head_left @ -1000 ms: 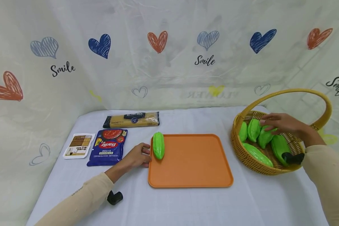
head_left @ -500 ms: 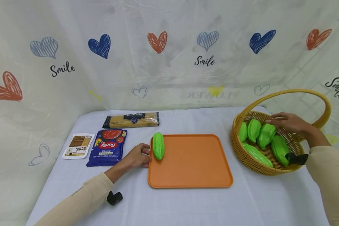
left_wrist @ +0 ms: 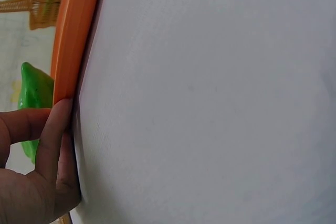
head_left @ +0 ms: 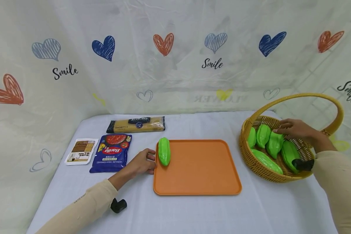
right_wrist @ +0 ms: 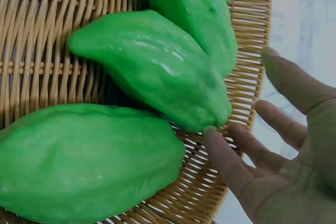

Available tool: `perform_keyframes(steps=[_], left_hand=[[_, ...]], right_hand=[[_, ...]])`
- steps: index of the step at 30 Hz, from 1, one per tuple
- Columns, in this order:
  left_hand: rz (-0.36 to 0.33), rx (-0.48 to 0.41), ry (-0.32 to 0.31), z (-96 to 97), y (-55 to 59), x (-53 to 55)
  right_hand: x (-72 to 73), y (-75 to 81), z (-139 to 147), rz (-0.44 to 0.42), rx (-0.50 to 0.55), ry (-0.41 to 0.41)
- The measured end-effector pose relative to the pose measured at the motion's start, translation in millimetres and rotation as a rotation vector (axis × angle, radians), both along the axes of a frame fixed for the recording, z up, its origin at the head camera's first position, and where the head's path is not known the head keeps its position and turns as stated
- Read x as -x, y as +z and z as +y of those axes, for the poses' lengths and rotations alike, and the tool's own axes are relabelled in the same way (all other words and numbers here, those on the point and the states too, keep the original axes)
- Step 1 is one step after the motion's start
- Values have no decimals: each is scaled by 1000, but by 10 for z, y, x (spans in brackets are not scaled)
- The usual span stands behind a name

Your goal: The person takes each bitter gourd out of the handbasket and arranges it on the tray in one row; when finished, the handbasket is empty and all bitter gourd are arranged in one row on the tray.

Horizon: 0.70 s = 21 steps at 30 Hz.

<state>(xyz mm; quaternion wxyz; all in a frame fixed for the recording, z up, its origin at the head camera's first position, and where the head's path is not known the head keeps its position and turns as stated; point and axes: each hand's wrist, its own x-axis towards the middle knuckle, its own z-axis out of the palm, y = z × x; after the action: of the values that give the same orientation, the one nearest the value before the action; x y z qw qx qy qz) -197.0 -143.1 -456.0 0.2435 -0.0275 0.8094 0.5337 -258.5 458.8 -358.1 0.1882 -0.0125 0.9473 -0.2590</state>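
Observation:
My left hand (head_left: 141, 161) grips the left rim of an orange tray (head_left: 197, 169), its fingertips pinching the edge in the left wrist view. On that side of the tray lies a glossy green bitter melon (head_left: 164, 151). To the right, my right hand (head_left: 296, 130) reaches over a wicker basket (head_left: 260, 171) with several more green bitter melons inside. In the right wrist view its fingers are spread, thumb apart. One fingertip is right at the end of the middle bitter melon (right_wrist: 152, 66); another bitter melon (right_wrist: 84, 163) lies beside it.
A spaghetti pack (head_left: 136, 124) lies at the back left. In front of it are a blue sauce pouch (head_left: 111, 152) and a white packet with a brown label (head_left: 82, 151). The basket's tall handle (head_left: 298, 95) arches behind my right hand. A printed curtain (head_left: 181, 74) stands behind the table.
My right hand shifted slightly right, then came back left over the basket, its fingers now at the middle bitter melon's end. My left hand and the tray stayed in place.

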Motion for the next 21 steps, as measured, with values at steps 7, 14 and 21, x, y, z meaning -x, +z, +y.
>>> perform_keyframes(steps=[7, 14, 21], left_hand=[[-10, -3, 10, 3, 4, 1], [14, -29, 9, 0, -8, -6], [28, -39, 27, 13, -23, -10]], right_hand=[[29, -95, -27, 13, -45, 45], [88, -99, -98, -77, -5, 26], [135, -99, -97, -76, -55, 37]])
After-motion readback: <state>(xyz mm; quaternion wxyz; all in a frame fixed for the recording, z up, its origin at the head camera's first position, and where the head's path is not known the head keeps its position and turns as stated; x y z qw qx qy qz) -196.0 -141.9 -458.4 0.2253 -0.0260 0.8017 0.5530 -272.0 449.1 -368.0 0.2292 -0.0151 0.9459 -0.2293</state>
